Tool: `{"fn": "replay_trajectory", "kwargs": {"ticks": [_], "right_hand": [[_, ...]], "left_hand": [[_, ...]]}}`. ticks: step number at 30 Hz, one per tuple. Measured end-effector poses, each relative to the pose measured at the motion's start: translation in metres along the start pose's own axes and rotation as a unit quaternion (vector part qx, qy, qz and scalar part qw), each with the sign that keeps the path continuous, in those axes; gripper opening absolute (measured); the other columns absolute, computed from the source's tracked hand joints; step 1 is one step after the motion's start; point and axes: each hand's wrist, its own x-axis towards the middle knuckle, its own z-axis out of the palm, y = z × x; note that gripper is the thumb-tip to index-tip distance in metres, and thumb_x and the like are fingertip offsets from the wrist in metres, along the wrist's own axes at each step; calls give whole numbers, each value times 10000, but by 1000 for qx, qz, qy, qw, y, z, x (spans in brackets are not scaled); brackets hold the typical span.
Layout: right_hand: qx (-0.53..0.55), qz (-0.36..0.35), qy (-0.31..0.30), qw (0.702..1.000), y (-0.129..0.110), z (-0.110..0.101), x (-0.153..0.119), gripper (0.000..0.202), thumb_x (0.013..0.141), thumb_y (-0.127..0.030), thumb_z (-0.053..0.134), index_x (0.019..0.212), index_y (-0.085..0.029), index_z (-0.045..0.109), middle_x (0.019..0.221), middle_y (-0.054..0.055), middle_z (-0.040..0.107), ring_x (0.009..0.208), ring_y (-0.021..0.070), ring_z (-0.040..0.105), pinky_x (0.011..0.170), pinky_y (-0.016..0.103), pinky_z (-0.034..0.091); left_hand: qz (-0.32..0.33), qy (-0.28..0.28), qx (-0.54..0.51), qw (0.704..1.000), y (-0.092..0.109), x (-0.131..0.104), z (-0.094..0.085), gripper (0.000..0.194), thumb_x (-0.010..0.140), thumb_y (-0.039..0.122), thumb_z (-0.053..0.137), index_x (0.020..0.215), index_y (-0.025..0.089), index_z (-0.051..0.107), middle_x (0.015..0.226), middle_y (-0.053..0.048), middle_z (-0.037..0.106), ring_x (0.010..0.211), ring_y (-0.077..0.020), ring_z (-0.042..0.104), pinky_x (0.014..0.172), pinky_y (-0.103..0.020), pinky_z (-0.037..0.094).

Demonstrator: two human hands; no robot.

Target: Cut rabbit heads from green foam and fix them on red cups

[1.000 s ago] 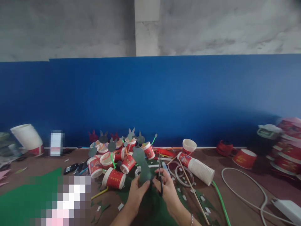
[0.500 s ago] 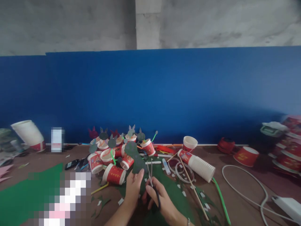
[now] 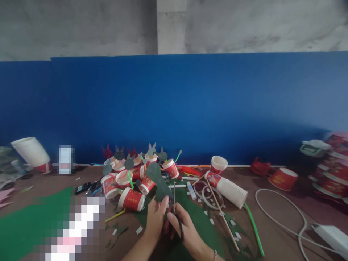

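Note:
A dark green cut-out piece point(image 3: 158, 181) is pinched in my left hand point(image 3: 157, 217), its rounded top reaching up before the red cups. Black-handled scissors point(image 3: 179, 226) are in my right hand point(image 3: 186, 228), blades pointing up and close together at the right edge of the green piece. Beneath my hands lies a larger dark green sheet point(image 3: 205, 226) with small white scraps on it. Just beyond my left hand, a red paper cup point(image 3: 132, 199) lies on its side.
Several cups with animal-shaped cut-outs point(image 3: 151, 150) stand at the back. Right of my hands are a stack of paper cups point(image 3: 231, 192), a thin wooden stick point(image 3: 223, 215), a green tube point(image 3: 254, 228) and a white cable point(image 3: 280, 226). A green sheet point(image 3: 35, 221) lies left.
The scissor blades have come closer together. The green piece has tilted and shifted slightly to the right in my left hand.

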Motion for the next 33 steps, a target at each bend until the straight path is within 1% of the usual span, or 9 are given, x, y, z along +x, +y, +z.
{"fn": "replay_trajectory", "kwargs": {"ticks": [5, 9, 15, 21, 25, 28, 33], "right_hand": [[1, 1, 4, 1000, -3, 1, -1, 439, 756, -597, 591, 816, -177, 481, 577, -38, 540, 493, 88, 519, 445, 178, 421], [2, -6, -3, 1000, -2, 0, 0, 433, 762, -587, 593, 832, -173, 489, 589, -36, 544, 496, 88, 525, 445, 180, 418], [-1, -9, -7, 1000, -1, 0, 0, 428, 767, -579, 594, 823, -170, 483, 585, -37, 547, 494, 84, 522, 446, 176, 416], [-4, -1, -11, 1000, -2, 0, 1, 430, 764, -587, 590, 802, -177, 464, 567, -43, 544, 485, 80, 517, 447, 173, 405], [-3, -4, -12, 1000, -3, 0, 0, 437, 760, -596, 587, 798, -181, 455, 569, -42, 540, 499, 88, 523, 443, 175, 403], [-6, -4, -11, 1000, -3, 0, -1, 426, 768, -586, 586, 805, -183, 453, 575, -40, 544, 506, 92, 531, 446, 177, 409], [-5, -4, -7, 1000, -1, -2, 1, 435, 763, -594, 584, 803, -181, 453, 574, -44, 534, 493, 86, 519, 438, 174, 408]], "left_hand": [[-8, -16, -12, 1000, 1, -1, 0, 291, 762, 411, 649, 865, 139, 638, 697, -20, 658, 611, -143, 598, 566, -219, 464], [-13, -23, -18, 999, 1, -1, 0, 288, 764, 413, 647, 850, 139, 628, 673, -14, 643, 567, -127, 578, 532, -207, 449], [-19, -19, -17, 999, 2, -1, 1, 297, 751, 439, 649, 785, 147, 609, 601, 15, 605, 494, -106, 534, 477, -192, 416], [-20, -16, -18, 1000, 2, -1, 1, 303, 739, 441, 660, 789, 149, 597, 597, 19, 587, 519, -113, 536, 484, -194, 419], [-26, -19, -24, 999, 2, -1, 2, 320, 724, 460, 667, 755, 151, 589, 539, 42, 545, 440, -93, 485, 449, -196, 395], [-31, -26, -28, 999, 4, -2, 2, 309, 735, 457, 657, 777, 157, 595, 534, 49, 546, 401, -78, 457, 445, -198, 390], [-22, -20, -16, 999, 4, -1, 1, 307, 726, 445, 664, 744, 146, 599, 557, 27, 563, 466, -98, 503, 451, -190, 391]]}}
